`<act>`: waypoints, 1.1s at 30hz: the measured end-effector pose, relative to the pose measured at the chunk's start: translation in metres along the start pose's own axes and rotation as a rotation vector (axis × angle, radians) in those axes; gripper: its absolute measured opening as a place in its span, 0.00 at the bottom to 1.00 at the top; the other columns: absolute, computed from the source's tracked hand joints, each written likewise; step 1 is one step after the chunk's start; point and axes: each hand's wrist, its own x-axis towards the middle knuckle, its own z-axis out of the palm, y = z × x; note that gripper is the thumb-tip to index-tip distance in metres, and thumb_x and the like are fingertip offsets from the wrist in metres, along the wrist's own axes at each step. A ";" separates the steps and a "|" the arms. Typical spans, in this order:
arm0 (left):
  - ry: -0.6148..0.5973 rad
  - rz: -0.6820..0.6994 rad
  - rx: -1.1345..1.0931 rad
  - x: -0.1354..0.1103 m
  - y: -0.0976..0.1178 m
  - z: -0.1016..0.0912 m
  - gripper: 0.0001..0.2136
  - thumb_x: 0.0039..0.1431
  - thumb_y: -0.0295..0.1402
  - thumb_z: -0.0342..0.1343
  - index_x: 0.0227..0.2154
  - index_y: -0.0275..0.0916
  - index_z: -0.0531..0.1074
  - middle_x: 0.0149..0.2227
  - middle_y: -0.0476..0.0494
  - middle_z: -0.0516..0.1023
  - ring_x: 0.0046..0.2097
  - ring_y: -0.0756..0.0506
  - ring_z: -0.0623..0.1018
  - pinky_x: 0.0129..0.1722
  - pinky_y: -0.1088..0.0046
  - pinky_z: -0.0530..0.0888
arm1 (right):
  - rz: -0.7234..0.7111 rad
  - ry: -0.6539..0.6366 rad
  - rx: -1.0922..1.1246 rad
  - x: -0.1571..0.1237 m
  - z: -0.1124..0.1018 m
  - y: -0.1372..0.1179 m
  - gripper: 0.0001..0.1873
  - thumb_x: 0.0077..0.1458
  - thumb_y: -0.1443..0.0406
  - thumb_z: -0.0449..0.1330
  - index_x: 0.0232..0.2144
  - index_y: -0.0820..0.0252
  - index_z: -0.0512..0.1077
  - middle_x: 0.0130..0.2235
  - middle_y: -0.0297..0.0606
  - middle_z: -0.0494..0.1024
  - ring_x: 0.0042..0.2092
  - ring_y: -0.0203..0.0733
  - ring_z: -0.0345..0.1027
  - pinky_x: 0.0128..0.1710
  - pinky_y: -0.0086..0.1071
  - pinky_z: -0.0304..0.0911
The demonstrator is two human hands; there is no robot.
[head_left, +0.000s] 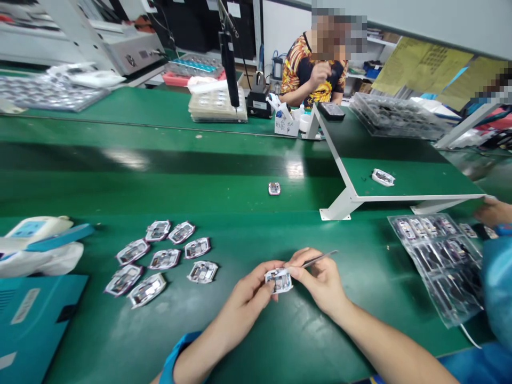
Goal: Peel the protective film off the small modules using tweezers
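Observation:
My left hand (248, 290) pinches a small white square module (279, 280) just above the green table (240, 330). My right hand (320, 280) touches the module's right edge and grips metal tweezers (318, 260), whose free end points up and to the right. Both hands are closed. To the left, several similar modules (160, 256) with purple edges lie in a loose group on the table.
A clear blister tray (440, 261) of parts lies at the right, with another person's hand (494, 210) beside it. One module (274, 188) sits on the belt, another (383, 177) on a raised white-framed shelf (400, 198). A teal device (32, 314) stands at the left. A person sits across.

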 end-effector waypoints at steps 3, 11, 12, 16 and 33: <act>0.020 -0.022 -0.010 0.000 -0.002 0.000 0.16 0.56 0.38 0.55 0.45 0.38 0.74 0.32 0.46 0.76 0.29 0.47 0.71 0.30 0.73 0.69 | -0.006 0.000 -0.006 0.000 0.000 0.000 0.05 0.50 0.63 0.68 0.27 0.56 0.75 0.29 0.35 0.79 0.34 0.42 0.73 0.35 0.35 0.68; 0.027 -0.049 -0.042 0.001 -0.008 0.000 0.18 0.56 0.40 0.56 0.46 0.37 0.74 0.27 0.48 0.73 0.29 0.47 0.69 0.29 0.73 0.65 | -0.006 0.009 -0.013 0.000 0.001 0.001 0.05 0.51 0.63 0.68 0.27 0.56 0.75 0.30 0.35 0.79 0.34 0.42 0.73 0.35 0.35 0.68; 0.027 -0.054 -0.047 0.001 -0.007 0.001 0.18 0.56 0.41 0.56 0.46 0.36 0.74 0.26 0.49 0.73 0.28 0.48 0.69 0.28 0.73 0.65 | -0.008 0.010 -0.017 0.000 0.001 0.001 0.05 0.51 0.63 0.68 0.27 0.56 0.75 0.29 0.35 0.79 0.34 0.43 0.73 0.35 0.35 0.68; 0.019 -0.075 -0.063 0.002 -0.003 0.002 0.19 0.56 0.44 0.56 0.44 0.36 0.74 0.25 0.49 0.71 0.28 0.48 0.68 0.28 0.73 0.64 | -0.026 0.010 -0.041 0.000 0.001 0.001 0.04 0.51 0.63 0.67 0.27 0.55 0.75 0.30 0.35 0.79 0.35 0.43 0.73 0.36 0.35 0.67; 0.491 0.363 0.686 0.023 -0.010 -0.056 0.11 0.54 0.32 0.58 0.41 0.41 0.72 0.43 0.39 0.75 0.46 0.37 0.73 0.48 0.58 0.68 | -0.095 0.073 0.005 -0.003 -0.005 0.001 0.03 0.53 0.63 0.67 0.30 0.54 0.76 0.33 0.36 0.79 0.38 0.43 0.75 0.39 0.32 0.70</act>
